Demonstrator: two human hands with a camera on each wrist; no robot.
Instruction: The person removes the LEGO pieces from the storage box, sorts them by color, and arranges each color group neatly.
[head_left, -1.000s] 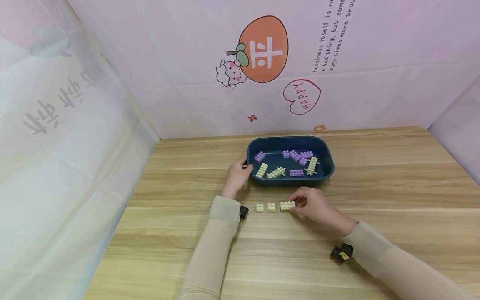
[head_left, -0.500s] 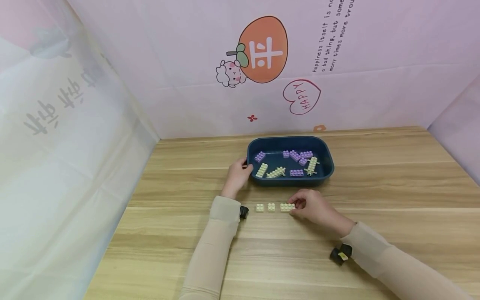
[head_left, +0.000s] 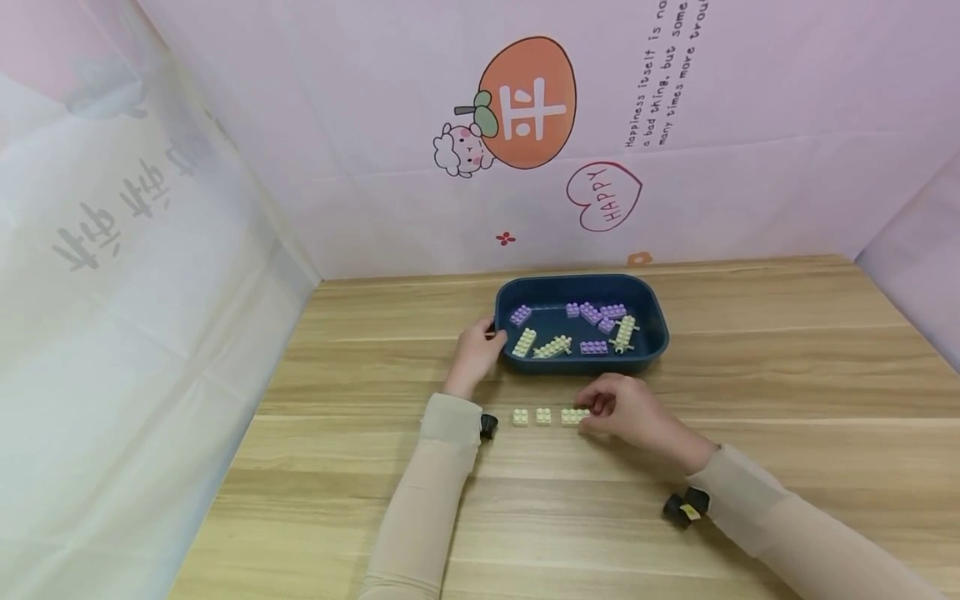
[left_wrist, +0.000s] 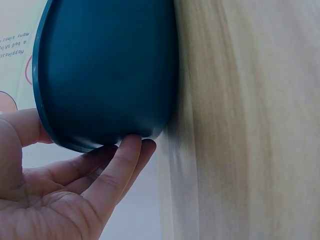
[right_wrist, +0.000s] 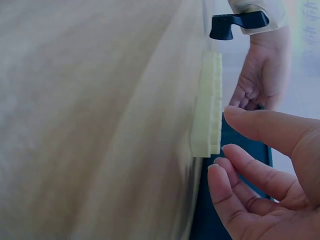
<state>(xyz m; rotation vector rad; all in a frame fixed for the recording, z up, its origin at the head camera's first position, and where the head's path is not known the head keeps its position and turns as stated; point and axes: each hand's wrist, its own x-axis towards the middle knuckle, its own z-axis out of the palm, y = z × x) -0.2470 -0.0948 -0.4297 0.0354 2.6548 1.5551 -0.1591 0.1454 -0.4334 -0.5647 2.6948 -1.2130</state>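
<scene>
My left hand (head_left: pixel 476 354) holds the left end of a dark blue plastic bin (head_left: pixel 656 321), thumb at the rim and fingers against the outer wall (left_wrist: pixel 110 65). On the table, a pale yellow long building brick (head_left: pixel 573 417) lies in a row with two small square bricks, one in the middle (head_left: pixel 543 417) and one at the left (head_left: pixel 521 417). Right beside the long brick is my right hand (head_left: pixel 630 412). In the right wrist view its thumb and fingertips stand apart, near the end of the brick (right_wrist: pixel 207 110), without visibly gripping it.
Inside the bin lie several purple bricks (head_left: pixel 593 347) and pale yellow pieces, among them a plain long brick (head_left: pixel 524 342) and two with side pegs (head_left: pixel 624 333). A printed cloth (head_left: pixel 405 208) hangs behind the wooden table (head_left: pixel 570 525).
A second ago my right hand pinched the long brick; its fingers have since loosened and drawn slightly apart. The brick lies level with the square ones. My left hand stays on the bin.
</scene>
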